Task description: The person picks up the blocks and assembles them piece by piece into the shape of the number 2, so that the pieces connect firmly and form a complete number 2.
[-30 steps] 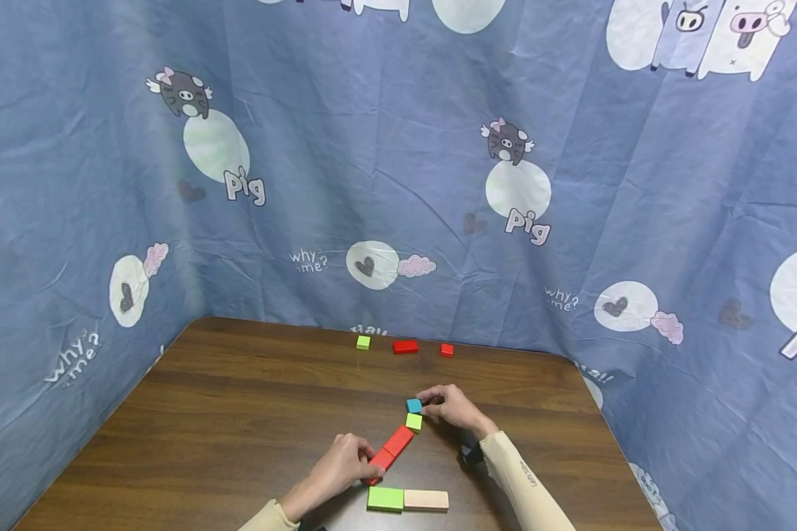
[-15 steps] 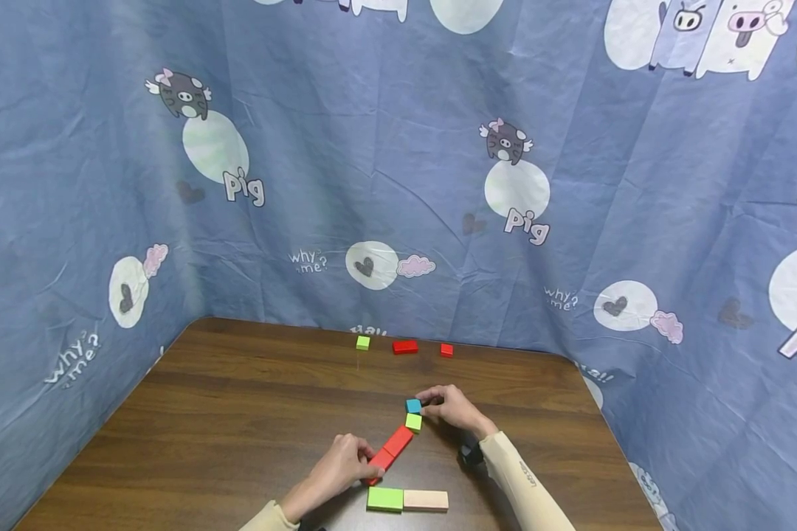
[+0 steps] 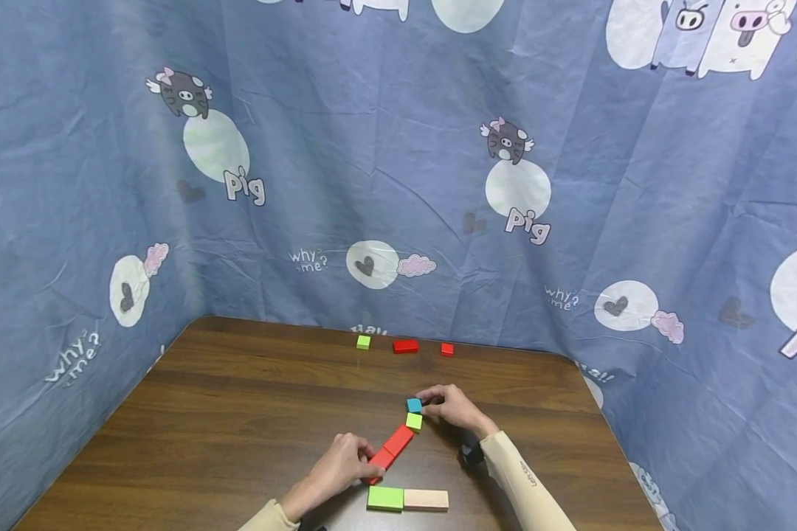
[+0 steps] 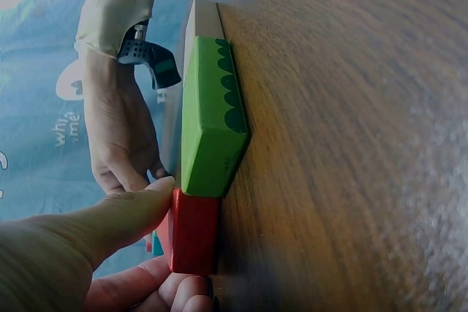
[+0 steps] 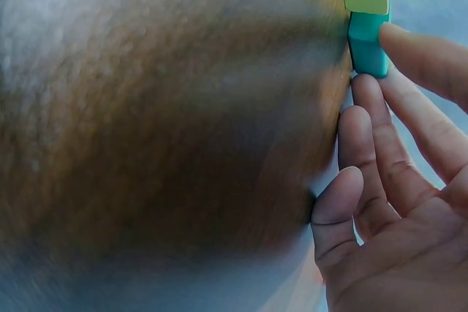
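Observation:
My left hand [image 3: 340, 464] pinches the near end of a red rectangular block [image 3: 382, 459] between thumb and fingers; the left wrist view shows the same red block [image 4: 196, 231] up close. End to end with it lies a second red block [image 3: 399, 440], forming a slanting row on the table. A yellow-green cube [image 3: 414, 422] continues the row, followed by a blue cube [image 3: 413, 405] at the far end. My right hand [image 3: 457, 408] pinches that blue cube [image 5: 368, 47] with thumb and fingers, its other fingertips [image 5: 340, 195] resting low by the tabletop.
Close in front, a green block [image 3: 385, 498] and a beige block [image 3: 426, 501] lie end to end. Along the far edge of the wooden table [image 3: 239, 398] are a yellow-green cube [image 3: 363, 342], a red block [image 3: 405, 346] and a small red cube [image 3: 447, 350]. A blue curtain [image 3: 398, 184] hangs behind.

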### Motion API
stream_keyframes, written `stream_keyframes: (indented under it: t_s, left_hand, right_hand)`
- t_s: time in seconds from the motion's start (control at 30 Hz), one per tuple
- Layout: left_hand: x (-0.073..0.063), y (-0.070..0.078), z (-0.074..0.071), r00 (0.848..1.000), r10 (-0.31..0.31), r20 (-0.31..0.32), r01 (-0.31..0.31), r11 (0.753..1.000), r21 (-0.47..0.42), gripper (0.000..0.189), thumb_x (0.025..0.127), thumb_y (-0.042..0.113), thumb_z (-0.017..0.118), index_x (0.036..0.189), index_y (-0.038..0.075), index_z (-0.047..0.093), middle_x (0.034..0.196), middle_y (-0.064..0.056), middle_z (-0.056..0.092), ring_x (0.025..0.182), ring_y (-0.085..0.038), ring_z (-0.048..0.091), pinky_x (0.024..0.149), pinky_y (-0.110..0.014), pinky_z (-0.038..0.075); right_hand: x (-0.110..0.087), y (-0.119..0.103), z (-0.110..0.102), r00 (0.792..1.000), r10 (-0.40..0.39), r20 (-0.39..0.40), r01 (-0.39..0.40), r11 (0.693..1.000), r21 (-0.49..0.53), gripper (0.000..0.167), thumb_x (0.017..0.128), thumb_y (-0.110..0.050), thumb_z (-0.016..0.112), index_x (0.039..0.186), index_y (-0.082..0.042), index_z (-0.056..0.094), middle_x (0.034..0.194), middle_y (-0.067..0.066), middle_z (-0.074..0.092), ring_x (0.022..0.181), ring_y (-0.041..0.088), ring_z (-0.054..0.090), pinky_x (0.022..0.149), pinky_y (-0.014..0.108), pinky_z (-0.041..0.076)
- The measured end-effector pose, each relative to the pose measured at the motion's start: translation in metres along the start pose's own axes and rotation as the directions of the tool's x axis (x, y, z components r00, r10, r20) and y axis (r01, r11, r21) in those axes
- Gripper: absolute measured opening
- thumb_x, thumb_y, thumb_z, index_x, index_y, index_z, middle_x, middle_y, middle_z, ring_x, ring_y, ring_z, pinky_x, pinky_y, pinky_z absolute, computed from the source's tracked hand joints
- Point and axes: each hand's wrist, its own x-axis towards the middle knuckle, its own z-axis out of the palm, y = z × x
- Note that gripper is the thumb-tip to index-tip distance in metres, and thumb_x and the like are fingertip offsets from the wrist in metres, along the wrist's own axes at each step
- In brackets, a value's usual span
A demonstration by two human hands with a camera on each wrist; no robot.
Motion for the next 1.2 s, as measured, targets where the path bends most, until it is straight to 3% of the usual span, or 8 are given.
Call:
stream_keyframes:
  t_s: [0.3, 0.67, 0.83, 0.97, 1.1, 1.2]
  left_hand:
    - [0.0, 0.0, 0.0, 1.0, 0.0, -0.002, 0.0, 1.0, 0.009, 0.023, 0.068, 0.021, 0.084, 0.077, 0.004, 0.071, 0.058, 0.009, 0.054, 0.049, 0.0, 0.041, 0.044, -0.019, 0.033]
    - [-0.001, 0.001, -0.001, 1.0, -0.008, 0.004, 0.008, 1.0, -0.007, 0.023, 0.069, 0.021, 0.083, 0.08, 0.004, 0.072, 0.057, 0.009, 0.054, 0.048, 0.002, 0.041, 0.043, -0.018, 0.033]
    - [-0.001, 0.001, -0.001, 1.0, -0.023, 0.009, 0.023, 1.0, -0.002, 0.022, 0.069, 0.02, 0.083, 0.079, 0.004, 0.071, 0.058, 0.009, 0.054, 0.049, 0.001, 0.042, 0.043, -0.018, 0.033]
    - [-0.002, 0.001, -0.001, 0.999, -0.037, 0.019, 0.038, 0.999, -0.013, 0.023, 0.07, 0.02, 0.083, 0.08, 0.003, 0.071, 0.058, 0.008, 0.054, 0.049, -0.001, 0.042, 0.043, -0.018, 0.032]
    - [-0.002, 0.002, -0.001, 0.999, -0.042, 0.024, 0.042, 0.999, -0.017, 0.023, 0.07, 0.02, 0.083, 0.081, 0.003, 0.072, 0.058, 0.008, 0.054, 0.049, -0.001, 0.043, 0.043, -0.018, 0.033]
    - [-0.001, 0.002, -0.001, 0.999, -0.043, 0.022, 0.043, 0.999, -0.008, 0.024, 0.07, 0.021, 0.083, 0.081, 0.003, 0.072, 0.058, 0.007, 0.054, 0.05, -0.002, 0.043, 0.043, -0.019, 0.033]
  right_hand:
    - [-0.001, -0.002, 0.0, 1.0, 0.009, 0.004, -0.009, 1.0, -0.009, 0.032, 0.087, -0.015, 0.07, 0.118, -0.007, 0.067, 0.104, 0.006, 0.069, 0.085, 0.011, 0.057, 0.068, 0.023, 0.046]
    - [-0.002, -0.003, -0.005, 1.0, 0.015, -0.007, -0.015, 0.997, 0.073, 0.033, 0.087, -0.012, 0.069, 0.119, -0.004, 0.065, 0.105, 0.011, 0.07, 0.093, 0.018, 0.061, 0.071, 0.022, 0.047]
    - [-0.01, -0.014, -0.011, 0.999, 0.005, -0.032, -0.001, 0.993, 0.115, 0.032, 0.088, -0.005, 0.066, 0.118, 0.004, 0.064, 0.108, 0.022, 0.068, 0.099, 0.03, 0.063, 0.074, 0.021, 0.047]
    - [-0.015, -0.022, -0.021, 0.999, 0.027, -0.045, -0.02, 0.987, 0.159, 0.029, 0.089, -0.006, 0.066, 0.115, 0.008, 0.064, 0.109, 0.026, 0.067, 0.092, 0.026, 0.063, 0.073, 0.027, 0.049]
    - [-0.012, -0.01, -0.025, 0.994, 0.071, -0.08, -0.053, 0.977, 0.208, 0.028, 0.09, -0.011, 0.066, 0.112, 0.005, 0.066, 0.105, 0.022, 0.069, 0.079, 0.024, 0.062, 0.067, 0.037, 0.052]
    - [-0.007, 0.006, -0.026, 0.988, 0.098, -0.119, -0.066, 0.966, 0.25, 0.029, 0.09, -0.015, 0.068, 0.113, 0.002, 0.067, 0.106, 0.02, 0.07, 0.082, 0.027, 0.064, 0.069, 0.039, 0.053]
